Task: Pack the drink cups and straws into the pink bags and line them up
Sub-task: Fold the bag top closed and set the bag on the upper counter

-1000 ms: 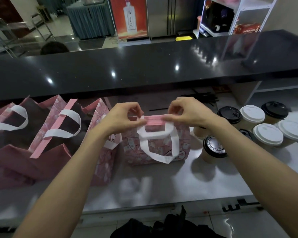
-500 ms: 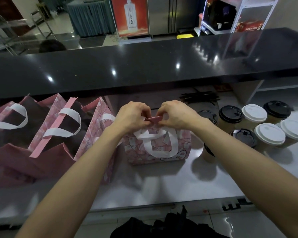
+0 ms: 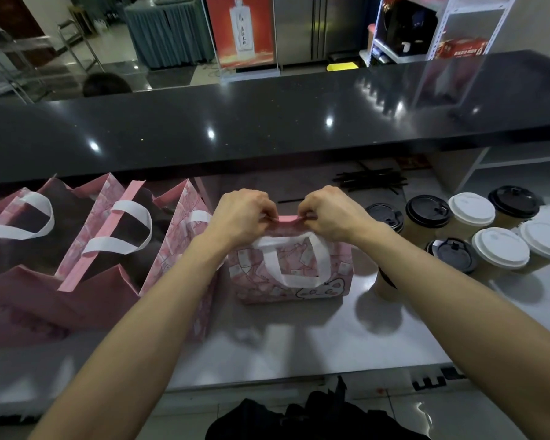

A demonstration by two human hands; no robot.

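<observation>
While upright, bag (image 3: pixel 291 274) pinched by hands (image 3: pixel 288 215).

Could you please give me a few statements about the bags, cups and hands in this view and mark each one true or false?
1. Both hands pinch the top edge of the small pink bag: the left hand and the right hand meet at its folded rim. True.
2. The lidded cups stand to the left of that bag. False: they stand to its right.
3. All the cup lids are white. False: some are white, some black, such as the black lid.
4. The open pink bags to the left have white handles. True.
5. The dark straws lie in front of the bag, near the person. False: they lie behind it, towards the black counter.
</observation>
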